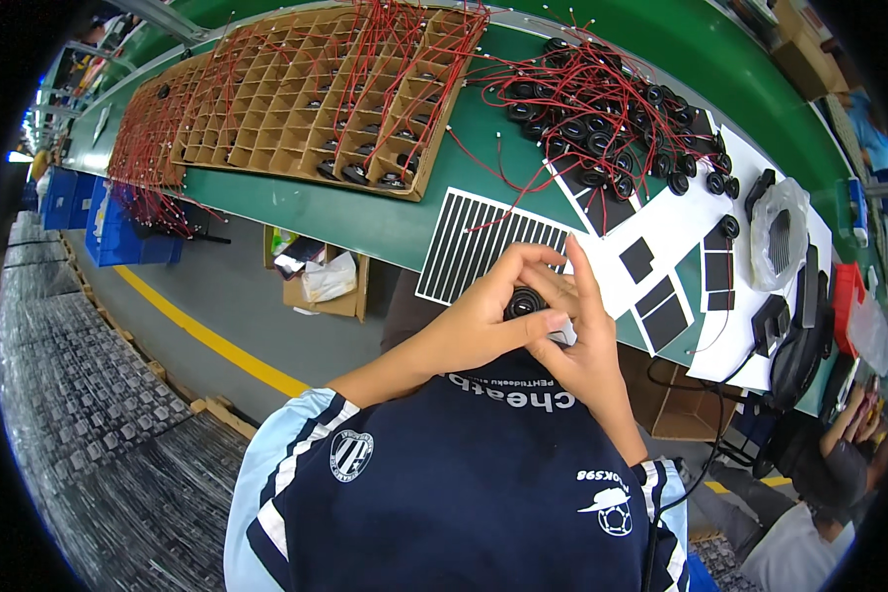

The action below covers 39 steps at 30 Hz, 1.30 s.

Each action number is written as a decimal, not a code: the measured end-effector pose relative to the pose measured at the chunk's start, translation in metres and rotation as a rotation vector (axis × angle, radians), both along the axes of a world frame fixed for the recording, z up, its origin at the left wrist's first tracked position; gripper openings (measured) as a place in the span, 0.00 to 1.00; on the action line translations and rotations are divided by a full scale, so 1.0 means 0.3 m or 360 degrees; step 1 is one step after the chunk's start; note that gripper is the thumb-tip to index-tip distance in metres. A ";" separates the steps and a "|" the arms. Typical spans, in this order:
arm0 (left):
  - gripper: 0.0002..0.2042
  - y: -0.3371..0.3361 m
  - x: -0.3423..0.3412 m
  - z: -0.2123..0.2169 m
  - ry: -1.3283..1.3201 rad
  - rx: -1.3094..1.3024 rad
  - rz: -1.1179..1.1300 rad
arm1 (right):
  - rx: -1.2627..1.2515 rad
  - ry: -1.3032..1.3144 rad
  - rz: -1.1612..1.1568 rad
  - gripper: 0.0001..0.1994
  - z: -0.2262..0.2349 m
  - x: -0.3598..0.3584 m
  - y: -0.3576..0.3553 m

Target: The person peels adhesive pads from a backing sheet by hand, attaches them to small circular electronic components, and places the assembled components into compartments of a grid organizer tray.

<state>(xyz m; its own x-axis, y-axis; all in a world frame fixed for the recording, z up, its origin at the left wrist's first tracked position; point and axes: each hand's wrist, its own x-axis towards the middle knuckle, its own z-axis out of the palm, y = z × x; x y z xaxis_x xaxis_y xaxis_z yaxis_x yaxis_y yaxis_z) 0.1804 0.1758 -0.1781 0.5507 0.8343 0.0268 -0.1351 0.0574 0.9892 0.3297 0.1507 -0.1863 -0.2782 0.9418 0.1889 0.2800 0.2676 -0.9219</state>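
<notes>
Item, centre of frame: one black round part (525, 302), held in the left hand (483, 321); the right hand (587, 335) cups close, one finger raised, its grip unclear from here. A small white piece (565, 331) shows between them.
Item, upper left: divided cardboard tray (257, 126), lower-right cells stocked with like parts, many others bare.
Item, upper right: heap of black parts with red wires (597, 128), loose on the desk (296, 210).
Item, below heap: black-striped sheet (474, 252), well stocked.
Status: one piece seemingly mid-handling; whether the heap is finished, I cannot tell.
</notes>
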 end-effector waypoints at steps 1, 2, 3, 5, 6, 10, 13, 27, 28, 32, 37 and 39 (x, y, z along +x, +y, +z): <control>0.21 0.002 -0.004 -0.008 0.0032 -0.0030 0.0011 | 0.0000 0.0000 0.0001 0.41 0.004 -0.002 0.001; 0.20 0.003 -0.006 -0.017 0.0063 -0.0060 0.0017 | -0.0041 -0.0013 0.0032 0.41 0.012 -0.003 0.002; 0.18 0.003 -0.007 -0.023 0.0048 -0.0083 0.0025 | -0.0083 -0.0026 0.0061 0.40 0.016 -0.004 0.002; 0.18 0.008 -0.007 -0.017 0.0033 -0.0157 0.0007 | -0.0114 0.0001 0.0039 0.40 0.017 -0.001 -0.001; 0.17 0.009 -0.007 -0.014 0.0021 -0.0231 -0.0006 | -0.0145 0.0030 0.0023 0.40 0.017 0.001 -0.002; 0.21 0.008 -0.014 0.001 -0.0002 -0.0049 -0.0093 | -0.0185 0.0111 -0.0070 0.34 0.031 0.040 -0.001; 0.15 0.017 -0.040 0.020 0.0164 -0.0082 -0.0137 | 0.0037 -0.0190 -0.0536 0.24 -0.001 0.112 0.031; 0.18 0.018 -0.026 -0.019 -0.0229 -0.0435 -0.0048 | -0.0004 -0.1022 -0.1092 0.06 -0.111 0.263 0.063; 0.16 0.022 -0.034 -0.002 -0.0212 -0.0488 -0.0037 | -0.0047 -0.1002 -0.1112 0.06 -0.108 0.261 0.065; 0.07 0.025 -0.046 -0.035 -0.0431 -0.0633 -0.0027 | -0.0077 -0.1008 -0.1069 0.06 -0.109 0.278 0.062; 0.13 0.029 -0.056 -0.035 -0.0157 -0.0655 -0.0088 | -0.0072 -0.0899 -0.1190 0.05 -0.091 0.255 0.062; 0.14 0.034 -0.058 -0.026 -0.0058 -0.0628 -0.0194 | -0.0062 -0.0934 -0.1135 0.05 -0.092 0.256 0.065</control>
